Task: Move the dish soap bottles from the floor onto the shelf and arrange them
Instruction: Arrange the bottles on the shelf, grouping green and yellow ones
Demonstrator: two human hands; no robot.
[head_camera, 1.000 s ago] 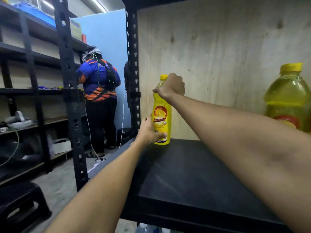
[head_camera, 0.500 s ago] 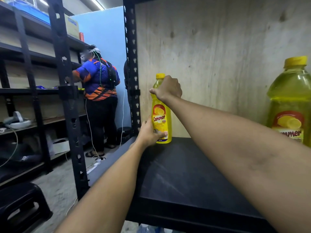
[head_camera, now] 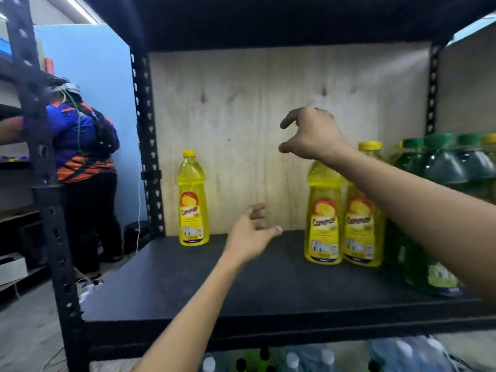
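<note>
A yellow dish soap bottle stands upright alone at the back left of the black shelf board. Two more yellow bottles stand side by side at the right, with green bottles beyond them. My left hand hovers open above the shelf, to the right of the lone bottle and apart from it. My right hand is raised higher, fingers spread in a loose claw, holding nothing, just above the pair of yellow bottles.
A plywood panel backs the shelf, framed by black perforated uprights. Another person in a blue and orange shirt stands at the left by a second rack. Several bottles sit below the shelf board.
Both hands have let go of the lone yellow bottle and drawn back to the right. The view has pulled back and swung right, showing more bottles.
</note>
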